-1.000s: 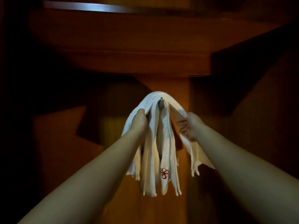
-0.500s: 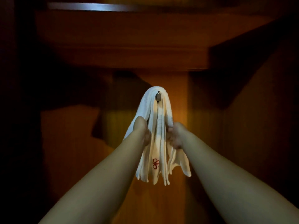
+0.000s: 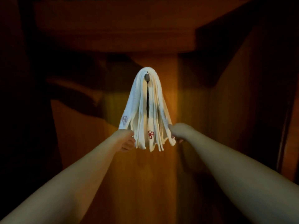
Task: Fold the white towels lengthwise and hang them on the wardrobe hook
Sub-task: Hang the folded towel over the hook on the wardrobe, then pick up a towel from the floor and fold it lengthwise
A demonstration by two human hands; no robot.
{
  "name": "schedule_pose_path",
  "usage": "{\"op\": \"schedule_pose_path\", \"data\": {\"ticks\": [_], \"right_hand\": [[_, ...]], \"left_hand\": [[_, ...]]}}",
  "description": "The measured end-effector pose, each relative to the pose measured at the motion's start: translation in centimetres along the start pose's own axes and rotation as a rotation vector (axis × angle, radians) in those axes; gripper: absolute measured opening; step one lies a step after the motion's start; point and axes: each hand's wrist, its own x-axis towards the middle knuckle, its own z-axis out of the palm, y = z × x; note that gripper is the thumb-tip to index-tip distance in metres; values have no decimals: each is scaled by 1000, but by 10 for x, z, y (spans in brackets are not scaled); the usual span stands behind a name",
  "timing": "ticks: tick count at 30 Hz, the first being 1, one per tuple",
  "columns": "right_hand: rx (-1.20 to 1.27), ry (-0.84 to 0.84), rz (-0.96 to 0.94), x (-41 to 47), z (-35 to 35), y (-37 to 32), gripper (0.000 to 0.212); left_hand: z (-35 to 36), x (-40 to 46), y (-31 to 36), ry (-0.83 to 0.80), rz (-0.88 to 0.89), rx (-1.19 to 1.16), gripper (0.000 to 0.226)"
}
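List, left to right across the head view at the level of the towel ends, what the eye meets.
left hand → faint emblem → red emblem on the white towels → right hand.

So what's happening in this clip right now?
A person is arranging folded white towels draped over a metal hook on the wooden wardrobe panel. The left hand and right hand are at the lower edges of the bundle, one on each side. How the fingers sit is hard to tell in the dim light.
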Motion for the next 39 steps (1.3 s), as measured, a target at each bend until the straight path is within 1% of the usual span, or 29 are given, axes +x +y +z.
{"op": "schedule_pose_path", "data": {"ticks": [1, 3, 6, 7, 10, 11, 13, 15, 19, 25, 29, 31, 33, 36, 39], "right_hand": [[-71, 50, -13, -6, 1, 5, 65], [-178, 120, -37, -19, 5, 15, 67], [-289, 117, -60, -40, 12, 31, 59], [-316, 112, -64, -49, 13, 36, 59], [-390, 95, -93, -82, 18, 52, 59], [-407, 84, -102, -94, 22, 59, 57], [-422, 46, -121, -120, 33, 76, 54], [-435, 20, -136, -146, 50, 98, 53], [-456, -3, -95, -202, 93, 147, 55], [-371, -89, 58, -292, 174, 219, 55], [-316, -92, 168, -359, 216, 272, 53], [-252, -94, 206, -387, 232, 294, 52], [-192, -105, 279, -420, 243, 323, 49], [-125, -104, 396, -466, 255, 370, 47], [-80, -112, 513, -503, 251, 423, 44]], "left_hand": [[1, -7, -4, 55, 38, 80, 16], [5, -19, -10, 134, 156, 322, 12], [9, -35, -19, 91, 322, 689, 12], [11, -40, -22, 68, 364, 768, 9], [17, -54, -32, 33, 464, 909, 8], [21, -59, -37, 16, 492, 965, 13], [30, -68, -49, -35, 531, 1051, 34], [43, -79, -66, -94, 568, 1081, 45], [66, -108, -122, -282, 591, 1085, 52], [112, -145, -221, -497, 610, 1065, 48], [158, -170, -273, -668, 611, 1075, 48], [177, -180, -290, -735, 629, 1065, 43], [212, -195, -306, -815, 643, 1065, 38], [273, -221, -324, -877, 640, 1104, 46], [342, -248, -333, -931, 626, 1105, 47]]}}
